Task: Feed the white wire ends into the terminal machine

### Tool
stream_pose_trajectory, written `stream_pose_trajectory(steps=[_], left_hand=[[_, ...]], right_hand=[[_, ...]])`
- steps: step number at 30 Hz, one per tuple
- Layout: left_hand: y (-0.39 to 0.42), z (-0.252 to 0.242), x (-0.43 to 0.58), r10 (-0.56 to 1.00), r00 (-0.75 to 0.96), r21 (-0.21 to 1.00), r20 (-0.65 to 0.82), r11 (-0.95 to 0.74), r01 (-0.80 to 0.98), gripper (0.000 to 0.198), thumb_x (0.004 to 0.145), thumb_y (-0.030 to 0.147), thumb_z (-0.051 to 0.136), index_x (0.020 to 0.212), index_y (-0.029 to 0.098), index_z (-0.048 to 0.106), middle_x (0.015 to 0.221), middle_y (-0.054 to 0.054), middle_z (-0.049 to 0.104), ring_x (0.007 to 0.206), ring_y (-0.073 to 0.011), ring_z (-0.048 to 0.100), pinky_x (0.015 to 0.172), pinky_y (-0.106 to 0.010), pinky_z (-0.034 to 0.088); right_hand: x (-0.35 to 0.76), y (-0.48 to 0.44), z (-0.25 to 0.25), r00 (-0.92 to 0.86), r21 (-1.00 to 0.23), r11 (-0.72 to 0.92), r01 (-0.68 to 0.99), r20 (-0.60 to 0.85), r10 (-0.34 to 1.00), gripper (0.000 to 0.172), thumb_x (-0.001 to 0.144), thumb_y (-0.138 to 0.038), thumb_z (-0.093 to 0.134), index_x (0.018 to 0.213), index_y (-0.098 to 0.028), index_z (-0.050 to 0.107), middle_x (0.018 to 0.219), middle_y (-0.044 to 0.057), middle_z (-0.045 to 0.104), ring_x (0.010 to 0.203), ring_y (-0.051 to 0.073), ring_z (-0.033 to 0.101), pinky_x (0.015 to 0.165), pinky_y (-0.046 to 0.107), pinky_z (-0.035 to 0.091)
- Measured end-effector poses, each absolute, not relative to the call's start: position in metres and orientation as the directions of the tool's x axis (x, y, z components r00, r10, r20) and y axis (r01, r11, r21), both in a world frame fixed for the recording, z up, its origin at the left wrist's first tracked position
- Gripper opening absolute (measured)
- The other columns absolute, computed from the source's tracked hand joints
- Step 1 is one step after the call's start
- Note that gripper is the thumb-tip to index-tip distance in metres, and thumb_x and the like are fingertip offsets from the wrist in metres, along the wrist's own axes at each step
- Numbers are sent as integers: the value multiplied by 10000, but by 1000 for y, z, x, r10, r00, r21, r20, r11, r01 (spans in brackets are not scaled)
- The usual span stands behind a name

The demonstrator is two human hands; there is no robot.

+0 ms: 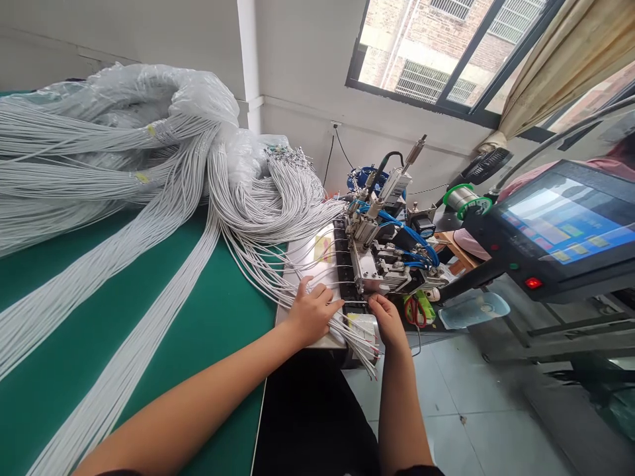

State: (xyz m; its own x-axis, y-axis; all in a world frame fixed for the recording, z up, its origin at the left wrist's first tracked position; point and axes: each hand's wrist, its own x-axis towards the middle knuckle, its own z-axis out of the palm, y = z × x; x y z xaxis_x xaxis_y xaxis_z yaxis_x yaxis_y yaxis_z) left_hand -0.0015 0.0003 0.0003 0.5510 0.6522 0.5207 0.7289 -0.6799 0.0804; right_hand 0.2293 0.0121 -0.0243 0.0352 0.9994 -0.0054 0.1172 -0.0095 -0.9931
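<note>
A single white cable runs across the front of a bench machine between my two hands. My left hand is closed on the cable's left part, over a bundle of loose white cables. My right hand pinches the same cable near its end, at the machine's dark feed track. Several other white cables lie across that track, farther back. Below my hands, a bunch of cable ends hangs past the machine's front; some have reddish tips.
Long bundles of white cable and plastic wrap cover much of the green table. On the right are a touch screen, a solder wire spool, red-handled scissors and a bluish plastic container. Part of another person shows behind the screen.
</note>
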Motion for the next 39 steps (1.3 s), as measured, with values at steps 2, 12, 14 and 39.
stream_pose_trajectory(steps=[2,12,14,39], left_hand=[[0,1,-1,656,549,84,519,-678,730,460,632,111,573,1069,242,629,874,-41,609,917,-230,527,1022,-521,176],[0,2,-2,649,542,103,534,-686,720,430,640,117,569,1052,219,639,921,-56,637,944,-235,547,1029,-507,192],[1,1,-2,637,553,105,537,-701,706,442,633,116,568,1062,205,631,1018,-71,641,1009,-243,544,1039,-498,192],[0,6,-3,510,537,46,672,-753,657,259,872,58,394,859,209,603,743,20,612,727,-131,554,945,-368,289]], right_hand=[[227,13,-28,57,-998,-68,10,-67,996,333,694,-463,662,620,-200,471,556,-58,347,522,105,282,497,235,237],[229,3,-28,118,-997,-64,31,-60,991,391,671,-531,711,631,-186,529,566,-41,440,531,114,354,514,239,285],[236,0,-26,150,-992,-30,119,-12,989,394,689,-549,703,673,-178,569,597,-24,485,559,127,398,532,241,314],[250,-34,19,-3,-934,36,357,38,999,334,784,-496,667,777,-162,679,721,39,625,596,143,525,515,243,398]])
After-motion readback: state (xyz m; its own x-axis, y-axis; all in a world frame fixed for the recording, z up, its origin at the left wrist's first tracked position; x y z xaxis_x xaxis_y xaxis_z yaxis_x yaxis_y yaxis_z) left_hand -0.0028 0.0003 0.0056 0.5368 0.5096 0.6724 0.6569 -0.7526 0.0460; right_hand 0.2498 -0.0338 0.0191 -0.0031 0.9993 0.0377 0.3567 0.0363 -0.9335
